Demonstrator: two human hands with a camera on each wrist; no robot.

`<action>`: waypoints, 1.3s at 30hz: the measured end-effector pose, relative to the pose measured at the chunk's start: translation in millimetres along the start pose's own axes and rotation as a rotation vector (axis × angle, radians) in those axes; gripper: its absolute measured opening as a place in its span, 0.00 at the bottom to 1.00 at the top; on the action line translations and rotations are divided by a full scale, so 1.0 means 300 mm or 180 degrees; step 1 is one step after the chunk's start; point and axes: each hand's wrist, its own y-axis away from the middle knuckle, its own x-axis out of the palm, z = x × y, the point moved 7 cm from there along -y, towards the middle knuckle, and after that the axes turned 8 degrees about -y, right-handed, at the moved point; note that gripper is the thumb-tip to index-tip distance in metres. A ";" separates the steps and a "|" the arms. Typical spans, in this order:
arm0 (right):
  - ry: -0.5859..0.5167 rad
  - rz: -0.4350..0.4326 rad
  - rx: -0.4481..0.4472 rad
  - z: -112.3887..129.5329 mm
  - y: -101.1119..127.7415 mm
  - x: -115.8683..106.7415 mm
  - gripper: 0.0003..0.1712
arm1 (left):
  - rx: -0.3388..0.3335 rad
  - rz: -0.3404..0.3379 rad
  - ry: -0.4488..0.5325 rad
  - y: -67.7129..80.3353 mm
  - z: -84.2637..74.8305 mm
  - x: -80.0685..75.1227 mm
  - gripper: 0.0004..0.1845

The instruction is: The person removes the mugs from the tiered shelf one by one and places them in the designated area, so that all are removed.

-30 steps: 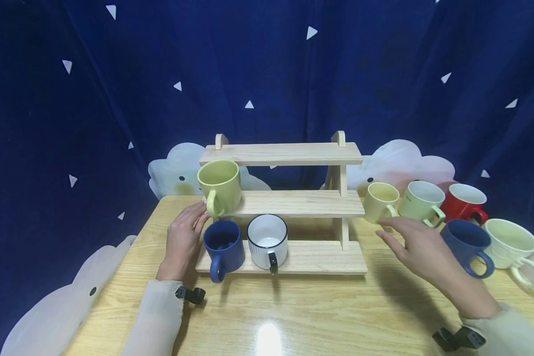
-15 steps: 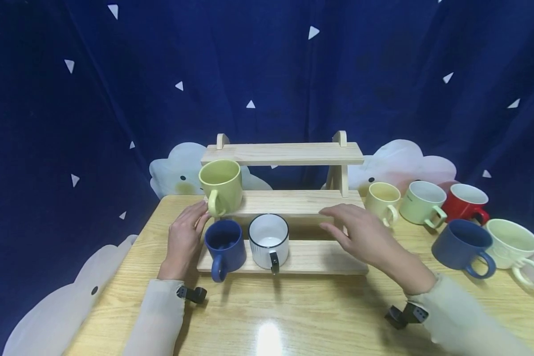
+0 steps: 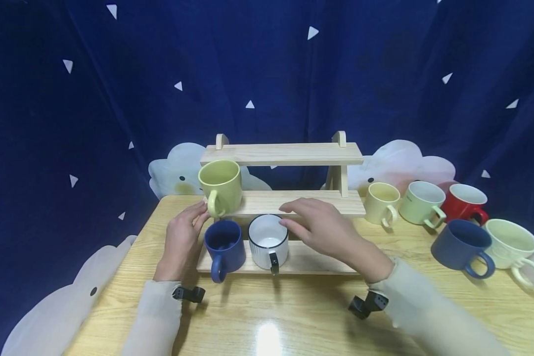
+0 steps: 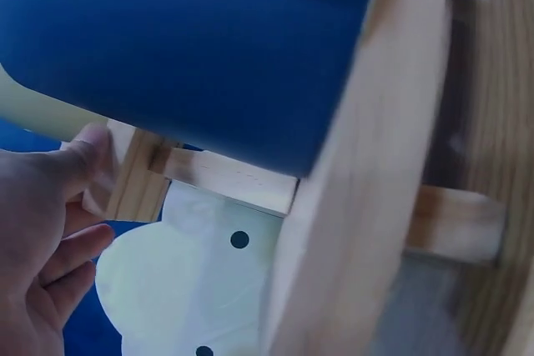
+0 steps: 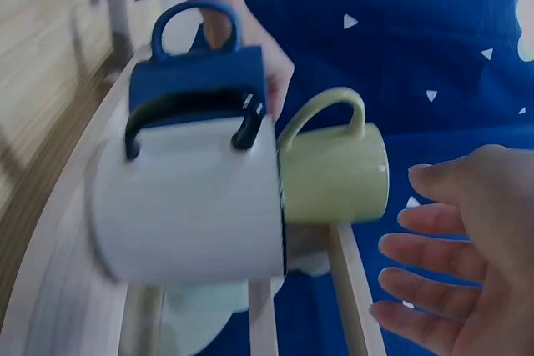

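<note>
My left hand (image 3: 181,242) grips the left end of the wooden rack's middle shelf (image 4: 138,177), thumb on the near side, some fingers hidden behind the wood. Just right of it stands a yellow-green mug (image 3: 222,190) on that shelf. Below, a blue mug (image 3: 224,244) and a white mug with black rim and handle (image 3: 267,242) sit side by side on the bottom shelf. My right hand (image 3: 322,227) hovers over the rack just right of the white mug, fingers extended and holding nothing; in the right wrist view, a gap separates the hand (image 5: 467,248) from the yellow-green mug (image 5: 338,177).
On the table right of the rack stand a small yellow mug (image 3: 380,205), a pale green mug (image 3: 420,202), a red mug (image 3: 463,205), a dark blue mug (image 3: 458,244) and a cream mug (image 3: 509,244). The top shelf (image 3: 285,153) runs behind, before a navy curtain.
My right hand has swept left from beside the small yellow mug on the table to over the rack near the white mug. My left hand stays at the shelf end; the mugs have not moved.
</note>
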 end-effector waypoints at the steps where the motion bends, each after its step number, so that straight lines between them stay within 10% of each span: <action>1: -0.0031 0.0039 0.0054 0.009 -0.012 0.007 0.19 | -0.0023 0.0011 0.0002 -0.002 0.002 -0.002 0.16; 18: -0.0136 0.0165 0.0242 0.106 -0.167 0.162 0.22 | -0.0211 0.0168 0.0019 -0.004 0.010 -0.002 0.16; 39: 0.0275 -0.0123 0.0183 0.207 -0.296 0.279 0.21 | -0.1211 0.0532 0.0549 0.013 0.075 0.051 0.23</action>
